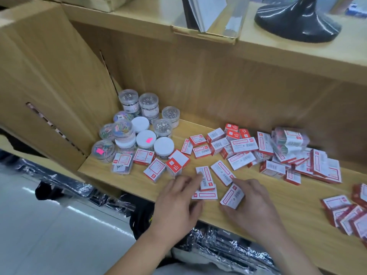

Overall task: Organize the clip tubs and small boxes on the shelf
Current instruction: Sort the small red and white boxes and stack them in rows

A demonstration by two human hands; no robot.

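Several round clear clip tubs (143,124) with white lids stand clustered at the shelf's left end. Many small red-and-white boxes (244,144) lie scattered across the wooden shelf (297,197). My left hand (176,203) reaches over the front edge, its fingers touching a small stack of boxes (205,178). My right hand (252,203) holds one box (232,196) between thumb and fingers near the front edge. Another box (222,172) lies just behind my fingertips.
A cardboard carton (49,86) stands against the shelf's left side. A pile of boxes (317,165) and clear clip packs (290,138) sit at right, with more boxes (349,215) at the far right edge. Above, a black stand (297,20) rests on the upper shelf.
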